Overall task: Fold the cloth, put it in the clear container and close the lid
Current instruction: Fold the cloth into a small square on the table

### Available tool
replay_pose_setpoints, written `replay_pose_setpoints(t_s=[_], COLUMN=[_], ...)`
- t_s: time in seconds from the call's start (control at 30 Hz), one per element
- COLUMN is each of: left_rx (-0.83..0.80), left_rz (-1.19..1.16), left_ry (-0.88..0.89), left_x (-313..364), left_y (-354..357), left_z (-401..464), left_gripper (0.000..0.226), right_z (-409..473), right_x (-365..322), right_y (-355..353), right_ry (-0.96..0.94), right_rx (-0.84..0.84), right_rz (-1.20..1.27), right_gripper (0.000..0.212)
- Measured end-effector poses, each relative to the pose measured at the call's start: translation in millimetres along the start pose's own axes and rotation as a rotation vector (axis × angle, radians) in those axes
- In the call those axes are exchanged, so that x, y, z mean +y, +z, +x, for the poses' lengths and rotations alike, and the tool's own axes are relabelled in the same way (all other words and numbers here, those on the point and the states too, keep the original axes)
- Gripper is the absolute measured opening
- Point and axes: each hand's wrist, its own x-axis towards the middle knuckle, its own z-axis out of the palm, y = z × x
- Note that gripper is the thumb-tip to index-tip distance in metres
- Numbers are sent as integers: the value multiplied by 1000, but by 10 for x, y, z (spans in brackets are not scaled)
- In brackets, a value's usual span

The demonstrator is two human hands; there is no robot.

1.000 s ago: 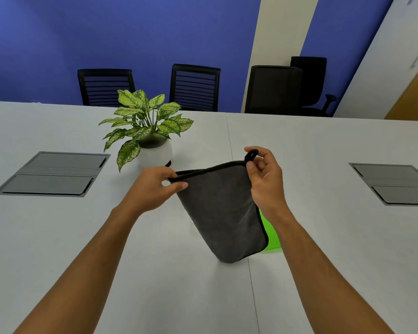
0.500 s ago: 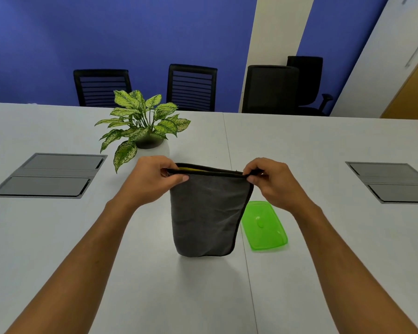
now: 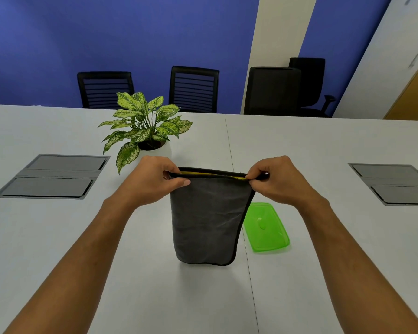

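A dark grey cloth [image 3: 206, 220] with black edging and a yellow inner side hangs doubled over above the white table [image 3: 58, 237]. My left hand [image 3: 155, 180] pinches its top left corner and my right hand [image 3: 275, 180] pinches its top right corner, so the top edge is stretched level between them. The cloth's lower fold hangs just above or on the tabletop; I cannot tell which. A green lid [image 3: 266, 227] lies flat on the table just right of the cloth, partly hidden behind it. No clear container shows.
A potted plant [image 3: 143, 128] in a white pot stands just behind my left hand. Grey cable hatches are set into the table at the left [image 3: 51, 177] and right [image 3: 393, 184]. Black chairs [image 3: 193, 89] line the far edge by a blue wall.
My hands have moved apart and lowered, pulling the cloth's top edge level and taut. The cloth now hangs straight, and more of the green lid shows beside it.
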Motion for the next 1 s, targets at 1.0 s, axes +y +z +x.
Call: replay_pose_setpoints(t_s=[1.0], left_rx=[131], left_rz=[-93], left_ry=[7], left_x=[11], left_y=[27], left_z=[-80], left_gripper=[24], right_z=[-13], right_x=[-35], right_y=[-1], right_ry=[-43], right_rx=[69], right_rz=[73], right_gripper=[18])
